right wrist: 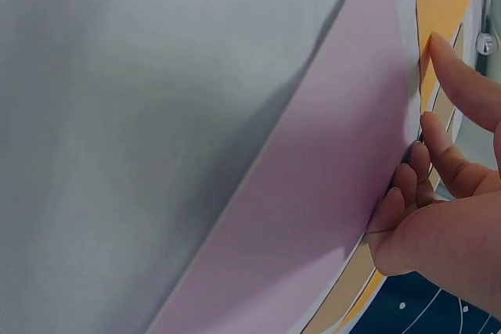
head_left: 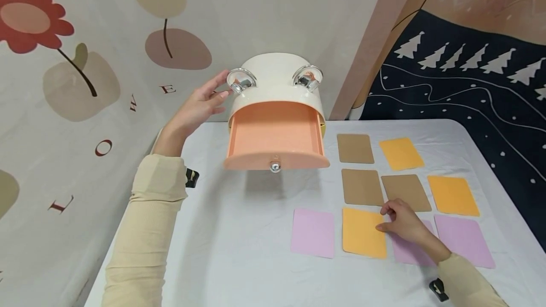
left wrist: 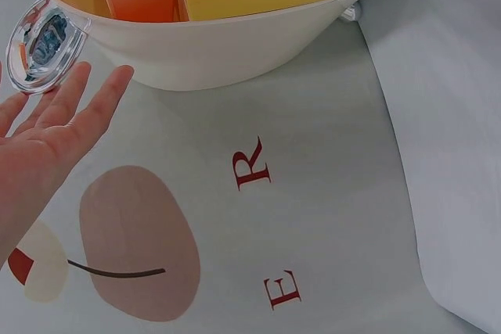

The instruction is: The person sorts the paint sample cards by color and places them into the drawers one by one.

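A white rounded case [head_left: 277, 75] with two shiny round silver ornaments stands at the table's back, its peach drawer [head_left: 275, 129] pulled out by a silver knob. My left hand [head_left: 202, 101] is beside the case with fingers spread, fingertips at the left silver ornament [left wrist: 47, 44]. From behind, the case is open and yellow inside. My right hand [head_left: 405, 221] reaches over a pink card [head_left: 409, 250]. Its thumb and forefinger touch the right edge of a yellow-orange card [head_left: 362, 236], with a gap between the two tips. The other fingers are curled.
More flat cards lie around: brown cards [head_left: 355, 148], yellow-orange cards [head_left: 454, 195] and pink cards [head_left: 313, 233]. A white cloth covers the table [head_left: 247, 269]. Behind hangs a printed curtain [head_left: 264, 8]; a dark cloth with white trees [head_left: 469, 89] borders the right side.
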{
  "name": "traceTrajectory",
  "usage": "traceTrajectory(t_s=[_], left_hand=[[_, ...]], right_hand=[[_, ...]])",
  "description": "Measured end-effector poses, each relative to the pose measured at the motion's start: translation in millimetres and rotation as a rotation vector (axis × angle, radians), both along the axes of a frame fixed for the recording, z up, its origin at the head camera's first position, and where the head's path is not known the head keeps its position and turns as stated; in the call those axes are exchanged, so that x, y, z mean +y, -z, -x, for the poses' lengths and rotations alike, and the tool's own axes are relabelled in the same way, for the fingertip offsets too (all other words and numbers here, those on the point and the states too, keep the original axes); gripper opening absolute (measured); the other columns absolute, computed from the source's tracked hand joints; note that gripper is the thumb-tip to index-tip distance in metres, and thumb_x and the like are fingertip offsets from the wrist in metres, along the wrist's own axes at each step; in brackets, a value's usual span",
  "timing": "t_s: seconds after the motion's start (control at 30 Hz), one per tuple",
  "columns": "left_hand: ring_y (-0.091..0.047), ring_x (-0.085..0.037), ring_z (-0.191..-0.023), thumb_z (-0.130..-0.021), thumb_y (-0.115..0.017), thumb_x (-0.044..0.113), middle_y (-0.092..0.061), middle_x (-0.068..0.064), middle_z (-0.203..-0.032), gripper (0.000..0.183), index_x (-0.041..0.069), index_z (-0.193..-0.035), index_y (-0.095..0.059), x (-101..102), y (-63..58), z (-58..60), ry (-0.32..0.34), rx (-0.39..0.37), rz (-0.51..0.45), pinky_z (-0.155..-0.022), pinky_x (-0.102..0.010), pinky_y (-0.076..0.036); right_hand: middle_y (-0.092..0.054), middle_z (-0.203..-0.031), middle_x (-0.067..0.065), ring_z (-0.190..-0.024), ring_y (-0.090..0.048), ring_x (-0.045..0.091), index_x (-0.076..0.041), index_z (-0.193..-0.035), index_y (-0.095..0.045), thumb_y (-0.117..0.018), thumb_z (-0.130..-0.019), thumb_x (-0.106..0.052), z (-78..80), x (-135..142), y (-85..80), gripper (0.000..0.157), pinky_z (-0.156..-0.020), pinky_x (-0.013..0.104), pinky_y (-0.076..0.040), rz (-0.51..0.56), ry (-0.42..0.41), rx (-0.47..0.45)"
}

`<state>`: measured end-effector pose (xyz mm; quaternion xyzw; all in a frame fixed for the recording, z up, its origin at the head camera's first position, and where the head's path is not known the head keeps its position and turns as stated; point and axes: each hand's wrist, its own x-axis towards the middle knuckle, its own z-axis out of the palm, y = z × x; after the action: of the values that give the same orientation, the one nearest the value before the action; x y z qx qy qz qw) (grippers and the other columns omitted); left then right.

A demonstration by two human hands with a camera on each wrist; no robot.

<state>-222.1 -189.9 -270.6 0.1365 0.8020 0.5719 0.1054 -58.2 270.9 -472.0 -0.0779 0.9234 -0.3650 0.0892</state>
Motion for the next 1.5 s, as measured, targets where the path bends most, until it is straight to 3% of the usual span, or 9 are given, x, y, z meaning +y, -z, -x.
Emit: traceTrajectory(t_s=[0.23,0.4,0.53,0.67,0.8,1.0,1.23,1.37,1.5], left_hand=[[-0.029,-0.021,-0.132,-0.098,-0.042,0.014,-0.021,0.0,-0.149,0.056,0.022,-0.147,-0.018,0.1,-0.3,0.0,-0.003,0.005,0.006,-0.102,-0.046,-0.032],[-0.028,-0.021,-0.133,-0.098,-0.042,0.013,-0.021,0.0,-0.149,0.055,0.022,-0.147,-0.018,0.4,-0.7,-0.3,-0.002,0.003,0.001,-0.102,-0.046,-0.033],[-0.027,-0.021,-0.133,-0.098,-0.041,0.013,-0.021,0.0,-0.15,0.055,0.021,-0.147,-0.018,0.5,-0.7,-0.7,0.003,-0.002,-0.011,-0.102,-0.046,-0.032],[-0.026,-0.022,-0.133,-0.098,-0.041,0.011,-0.02,-0.001,-0.15,0.055,0.02,-0.147,-0.017,0.4,-1.0,-1.3,0.004,0.0,-0.011,-0.102,-0.046,-0.032],[-0.026,-0.022,-0.134,-0.098,-0.041,0.012,-0.019,-0.001,-0.15,0.056,0.021,-0.147,-0.017,0.6,-0.9,-1.3,0.004,0.003,0.001,-0.102,-0.046,-0.032],[-0.025,-0.022,-0.134,-0.098,-0.041,0.012,-0.019,-0.001,-0.15,0.056,0.02,-0.148,-0.016,0.8,-0.3,-1.0,0.008,0.004,-0.005,-0.102,-0.046,-0.032],[-0.025,-0.022,-0.134,-0.097,-0.043,0.016,-0.019,-0.001,-0.15,0.057,0.022,-0.147,-0.017,-0.4,1.4,-2.0,0.007,0.015,0.015,-0.102,-0.046,-0.032],[-0.026,-0.022,-0.133,-0.098,-0.043,0.015,-0.02,-0.001,-0.149,0.056,0.021,-0.147,-0.018,-0.3,1.5,-1.4,0.007,0.017,0.001,-0.102,-0.047,-0.032],[-0.027,-0.022,-0.133,-0.098,-0.042,0.014,-0.021,-0.003,-0.149,0.056,0.02,-0.147,-0.018,0.0,0.9,-1.1,0.005,0.011,-0.018,-0.102,-0.047,-0.032]], right_hand=[[-0.046,-0.073,0.004,-0.065,-0.04,0.012,0.0,-0.08,-0.053,-0.073,-0.072,0.002,4.3,3.5,-5.5,0.022,-0.053,0.021,-0.035,0.03,0.025,-0.033],[-0.054,-0.072,0.005,-0.063,-0.047,0.008,0.007,-0.085,-0.056,-0.064,-0.08,0.006,12.0,8.6,-12.8,0.01,-0.054,0.02,-0.043,0.117,0.036,-0.114],[-0.057,-0.076,0.01,-0.065,-0.053,0.007,0.016,-0.095,-0.056,-0.055,-0.083,0.011,20.2,14.5,-20.8,0.012,-0.057,0.022,-0.05,0.229,0.045,-0.164],[-0.059,-0.081,0.014,-0.067,-0.057,0.01,0.019,-0.101,-0.054,-0.049,-0.087,0.012,29.8,20.3,-34.6,0.016,-0.06,0.025,-0.053,0.257,0.091,-0.183],[-0.06,-0.084,0.011,-0.069,-0.057,0.01,0.017,-0.107,-0.053,-0.048,-0.091,0.006,42.7,25.2,-56.9,0.02,-0.062,0.026,-0.053,0.219,0.144,-0.163],[-0.06,-0.083,-0.005,-0.071,-0.057,0.007,0.018,-0.11,-0.051,-0.047,-0.093,0.0,70.5,28.2,-100.1,0.024,-0.066,0.022,-0.052,0.301,0.191,-0.11],[-0.06,-0.082,-0.007,-0.07,-0.054,0.01,-0.008,-0.096,-0.064,-0.047,-0.094,-0.001,113.3,12.2,-152.8,0.019,-0.065,0.018,-0.05,0.452,0.241,-0.061],[-0.058,-0.092,-0.004,-0.074,-0.054,0.012,0.0,-0.11,-0.058,-0.049,-0.094,-0.007,131.4,-11.8,-180.2,0.02,-0.067,0.017,-0.05,0.423,0.276,-0.04],[-0.056,-0.097,0.003,-0.074,-0.054,0.013,0.007,-0.115,-0.051,-0.048,-0.094,-0.006,143.2,-41.8,-197.9,0.025,-0.068,0.017,-0.05,0.477,0.236,-0.06]])
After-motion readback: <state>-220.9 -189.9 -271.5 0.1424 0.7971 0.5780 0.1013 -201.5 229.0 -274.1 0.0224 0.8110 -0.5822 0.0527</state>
